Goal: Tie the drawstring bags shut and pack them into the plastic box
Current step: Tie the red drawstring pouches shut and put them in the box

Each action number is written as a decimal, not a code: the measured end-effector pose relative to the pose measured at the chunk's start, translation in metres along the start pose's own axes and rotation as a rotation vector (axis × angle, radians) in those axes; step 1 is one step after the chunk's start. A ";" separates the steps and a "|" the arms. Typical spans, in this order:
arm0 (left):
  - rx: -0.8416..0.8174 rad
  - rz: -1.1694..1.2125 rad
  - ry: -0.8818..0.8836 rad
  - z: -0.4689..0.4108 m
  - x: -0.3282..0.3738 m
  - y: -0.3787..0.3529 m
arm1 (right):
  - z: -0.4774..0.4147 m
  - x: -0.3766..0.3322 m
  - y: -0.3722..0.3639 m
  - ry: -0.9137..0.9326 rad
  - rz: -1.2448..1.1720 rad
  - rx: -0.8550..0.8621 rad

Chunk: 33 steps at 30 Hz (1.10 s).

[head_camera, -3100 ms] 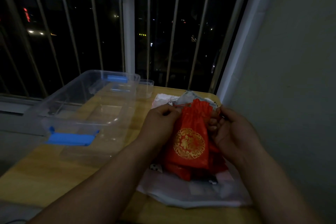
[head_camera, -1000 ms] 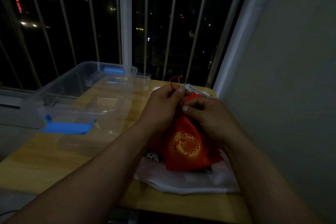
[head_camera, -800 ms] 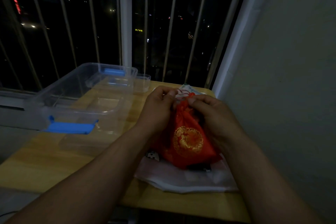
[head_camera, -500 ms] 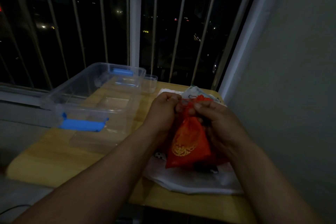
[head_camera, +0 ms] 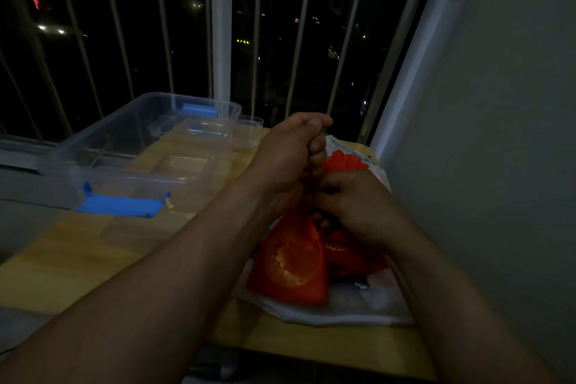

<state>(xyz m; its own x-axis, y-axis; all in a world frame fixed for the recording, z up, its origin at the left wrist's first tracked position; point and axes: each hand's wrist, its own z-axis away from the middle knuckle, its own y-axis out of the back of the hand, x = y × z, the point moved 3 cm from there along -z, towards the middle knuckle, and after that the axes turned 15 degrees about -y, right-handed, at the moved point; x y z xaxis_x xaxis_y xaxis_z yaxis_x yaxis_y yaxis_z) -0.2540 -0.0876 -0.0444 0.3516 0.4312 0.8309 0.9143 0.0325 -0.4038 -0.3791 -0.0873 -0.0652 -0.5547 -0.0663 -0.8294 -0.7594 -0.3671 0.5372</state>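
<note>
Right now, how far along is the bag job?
Done: nothing packed; the plastic box shows no red bags. In hand: left hand and right hand hold one red bag by its gathered top, apparently cinching it. Left: tying it, the other red bags beneath, then packing.

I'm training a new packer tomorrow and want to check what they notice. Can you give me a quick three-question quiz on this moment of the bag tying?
1. True or false: no red bag lies inside the plastic box yet.
2. The right hand grips: A) the neck of the red drawstring bag; B) a blue latch; C) a window bar.
3. Which hand is the higher one in the picture, closed in a fist?

Key: 1 true; 2 A; 3 the left hand.
</note>
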 end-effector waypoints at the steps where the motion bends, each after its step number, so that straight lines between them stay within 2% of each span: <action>1: 0.010 0.001 0.002 0.000 0.000 0.000 | 0.001 0.001 -0.001 0.008 0.020 -0.023; 5: 0.024 -0.066 -0.029 -0.002 0.000 0.005 | 0.000 0.002 -0.004 -0.001 0.004 -0.031; 7: 0.017 -0.303 -0.079 0.000 0.002 0.012 | -0.001 0.001 -0.002 -0.032 -0.066 -0.013; 10: -0.079 -0.746 -0.203 0.013 0.004 0.024 | -0.003 0.001 0.009 -0.095 -0.193 -0.003; 12: -0.166 -0.852 -0.220 0.025 0.002 0.029 | -0.004 0.001 0.018 -0.141 -0.236 0.002; 17: -0.381 -0.968 -0.299 0.040 -0.006 0.025 | -0.008 0.001 0.030 -0.165 -0.289 -0.014; 25: -0.330 -1.101 -0.485 0.040 -0.002 0.031 | -0.008 -0.001 0.026 -0.145 -0.263 -0.012; 29: -0.363 -1.179 -0.428 0.040 -0.007 0.032 | -0.009 -0.001 0.028 -0.080 -0.208 0.071; 33: -0.401 -1.093 -0.341 0.038 -0.009 0.034 | -0.009 0.000 0.026 -0.037 -0.156 0.127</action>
<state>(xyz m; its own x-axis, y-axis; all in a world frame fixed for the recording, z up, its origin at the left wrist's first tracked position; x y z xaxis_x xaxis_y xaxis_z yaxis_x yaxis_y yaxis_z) -0.2340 -0.0561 -0.0800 -0.6600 0.5684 0.4912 0.7142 0.2720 0.6449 -0.3959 -0.1051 -0.0527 -0.4378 0.0175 -0.8989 -0.8723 -0.2503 0.4200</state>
